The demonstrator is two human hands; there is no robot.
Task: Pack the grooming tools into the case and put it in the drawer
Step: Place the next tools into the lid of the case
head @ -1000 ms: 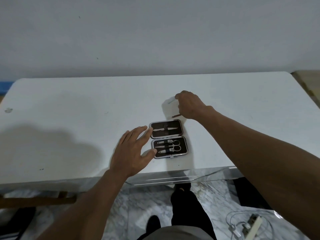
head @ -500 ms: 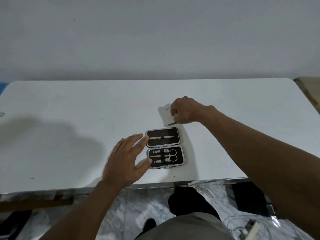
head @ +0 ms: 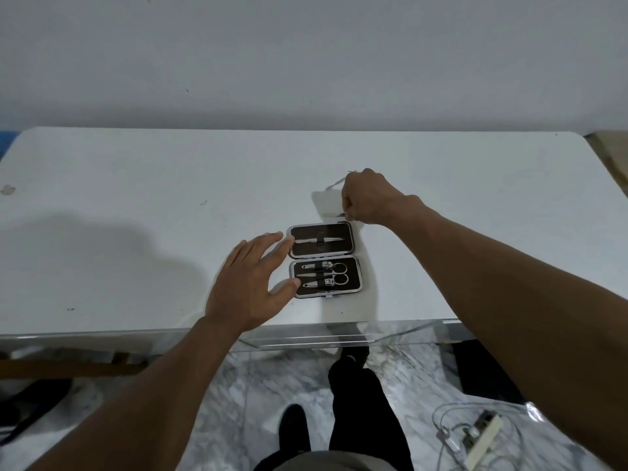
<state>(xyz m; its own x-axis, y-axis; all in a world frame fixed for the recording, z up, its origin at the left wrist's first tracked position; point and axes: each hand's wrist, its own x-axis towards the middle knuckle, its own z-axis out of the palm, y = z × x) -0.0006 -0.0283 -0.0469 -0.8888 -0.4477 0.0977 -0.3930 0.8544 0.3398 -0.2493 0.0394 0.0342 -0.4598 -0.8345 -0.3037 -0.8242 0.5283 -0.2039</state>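
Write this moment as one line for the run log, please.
case: open on table | left hand: open, beside case | right hand: closed behind case, contents unclear

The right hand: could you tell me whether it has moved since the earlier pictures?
No: the right hand stays just behind the open case's far right corner.

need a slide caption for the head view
Open grooming case on white table; left hand open beside it, right hand pinching a thin tool behind it.
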